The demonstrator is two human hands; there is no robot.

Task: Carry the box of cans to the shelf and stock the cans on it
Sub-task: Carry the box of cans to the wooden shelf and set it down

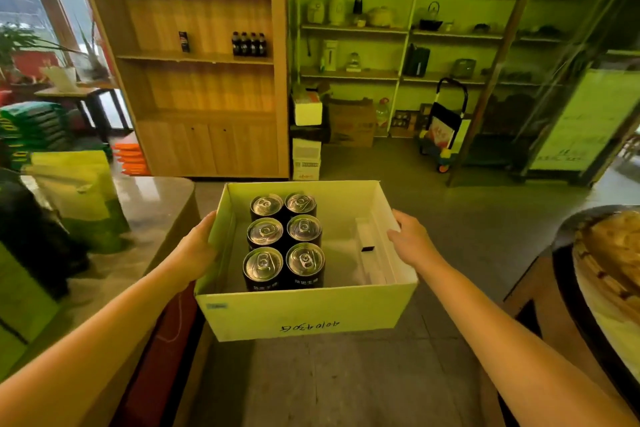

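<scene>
Fingers (pixel 401 218) partly hidden, gripping box (pixel 304 315), six cans (pixel 266 231)

The near wall of the cardboard box (pixel 242 317) bears a number handwritten in dark marker, upside down from here; it reads 4010430 and then what is probably a 6. The small blue sticker (pixel 216 306) at that wall's left end, the pale print on the cans (pixel 304 282) and the red print on the stacked cartons (pixel 306 170) are too small to read

Six cans (pixel 284 240) stand in the box's (pixel 304 314) left half, shelf (pixel 194 59) beyond.
</scene>
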